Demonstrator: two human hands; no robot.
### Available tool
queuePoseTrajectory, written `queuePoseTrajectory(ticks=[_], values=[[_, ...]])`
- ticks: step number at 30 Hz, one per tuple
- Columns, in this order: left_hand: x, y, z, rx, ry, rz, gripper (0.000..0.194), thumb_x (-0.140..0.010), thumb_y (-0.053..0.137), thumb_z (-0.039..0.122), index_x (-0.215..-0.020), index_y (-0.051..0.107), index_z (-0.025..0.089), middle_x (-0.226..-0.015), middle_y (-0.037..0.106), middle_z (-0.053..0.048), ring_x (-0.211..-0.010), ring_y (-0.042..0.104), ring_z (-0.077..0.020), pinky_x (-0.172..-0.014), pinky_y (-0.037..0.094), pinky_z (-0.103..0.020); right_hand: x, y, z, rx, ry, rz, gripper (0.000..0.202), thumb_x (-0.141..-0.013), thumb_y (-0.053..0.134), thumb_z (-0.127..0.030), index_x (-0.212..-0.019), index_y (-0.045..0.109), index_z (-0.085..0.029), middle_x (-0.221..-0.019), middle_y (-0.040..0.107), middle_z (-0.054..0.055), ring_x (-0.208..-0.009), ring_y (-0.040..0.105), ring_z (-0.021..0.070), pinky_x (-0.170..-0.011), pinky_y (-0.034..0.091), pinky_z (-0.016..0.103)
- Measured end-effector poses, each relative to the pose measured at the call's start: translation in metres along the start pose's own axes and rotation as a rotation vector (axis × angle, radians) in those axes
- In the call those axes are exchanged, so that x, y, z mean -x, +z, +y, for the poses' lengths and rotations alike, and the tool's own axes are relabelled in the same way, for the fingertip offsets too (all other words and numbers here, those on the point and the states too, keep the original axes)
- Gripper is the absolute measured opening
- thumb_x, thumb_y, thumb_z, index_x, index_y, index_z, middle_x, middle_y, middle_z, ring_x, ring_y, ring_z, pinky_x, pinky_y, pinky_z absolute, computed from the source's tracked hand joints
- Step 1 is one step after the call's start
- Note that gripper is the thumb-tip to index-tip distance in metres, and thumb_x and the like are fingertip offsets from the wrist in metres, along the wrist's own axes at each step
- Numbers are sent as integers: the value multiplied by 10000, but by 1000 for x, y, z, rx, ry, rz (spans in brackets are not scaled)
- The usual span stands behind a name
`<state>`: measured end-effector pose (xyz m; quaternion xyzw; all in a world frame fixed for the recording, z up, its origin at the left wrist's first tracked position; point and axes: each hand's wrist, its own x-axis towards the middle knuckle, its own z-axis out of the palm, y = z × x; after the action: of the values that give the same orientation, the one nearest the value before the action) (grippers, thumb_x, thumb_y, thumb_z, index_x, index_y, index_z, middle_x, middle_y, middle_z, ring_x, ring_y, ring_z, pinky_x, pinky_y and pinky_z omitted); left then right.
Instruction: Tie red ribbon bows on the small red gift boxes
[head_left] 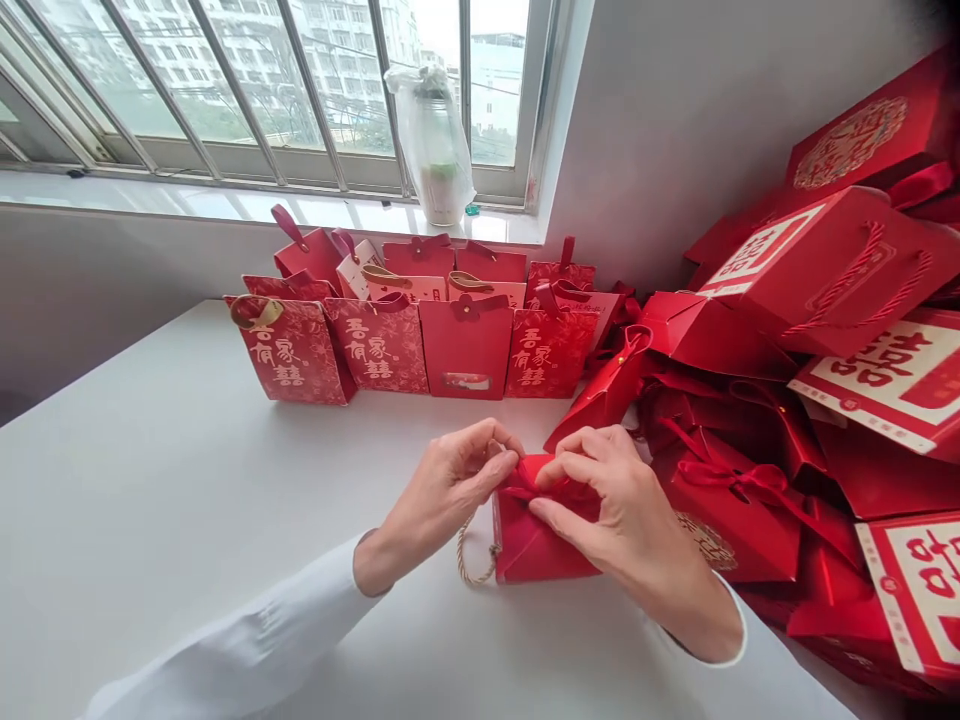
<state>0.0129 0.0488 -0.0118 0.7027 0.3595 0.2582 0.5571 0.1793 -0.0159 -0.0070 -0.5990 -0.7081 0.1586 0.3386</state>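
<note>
Here, the red box (534,550) lay on the white counter (187,520), its rope handle (466,560) at the left. The left hand (442,495) and right hand (622,500) each pinched red ribbon (525,488) above it. Decorated gift boxes (379,345) stood beyond; more red boxes (739,500) were heaped rightward.

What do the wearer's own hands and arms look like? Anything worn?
Left hand and right hand are bare: no gloves, rings or watch visible. Each arm has a long, white, smooth-looking fabric sleeve, left and right, ending near the wrist. No print or markings visible on either.
</note>
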Motion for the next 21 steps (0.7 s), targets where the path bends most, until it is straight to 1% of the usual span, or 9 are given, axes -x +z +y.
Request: queuePoseTrajectory(ticks=[4,8,12,14,18,21], values=[[-1,2,-4,86,-10,12,241,-914,455,370,-789,493,168,-657,444,40,-589,350,-84,-547,311,-212,1,4,4,0,25,6,125,-747,669,-110,-734,620,-225,-831,567,-10,-886,462,182,-788,405,307],[-2,2,-3,245,-75,-13,215,-903,488,341,-787,488,160,-673,448,39,-603,348,-79,-563,311,-204,1,6,6,4,39,12,136,-732,645,-94,-726,607,-224,-813,563,-10,-879,469,188,-786,411,312],[0,2,0,367,-186,-26,193,-902,494,317,-785,473,164,-709,486,27,-662,430,-91,-655,362,-222,1,7,5,14,45,7,120,-747,612,-104,-719,596,-220,-804,565,3,-871,481,200,-783,423,331],[1,4,0,418,-215,-17,204,-895,501,321,-768,467,166,-718,497,22,-687,459,-101,-690,381,-236,2,8,4,28,41,16,113,-763,598,-118,-711,585,-217,-806,571,9,-859,492,201,-774,434,335],[1,5,0,463,-239,4,223,-879,518,336,-745,475,164,-711,490,23,-681,460,-100,-679,382,-229,3,11,5,86,14,52,107,-766,611,-133,-711,585,-221,-800,584,5,-837,509,193,-752,453,326],[0,4,1,425,-241,23,189,-874,530,350,-812,487,177,-706,482,31,-667,442,-94,-654,362,-219,3,11,6,97,7,53,107,-764,624,-134,-720,588,-224,-801,589,4,-828,513,194,-731,458,320]])
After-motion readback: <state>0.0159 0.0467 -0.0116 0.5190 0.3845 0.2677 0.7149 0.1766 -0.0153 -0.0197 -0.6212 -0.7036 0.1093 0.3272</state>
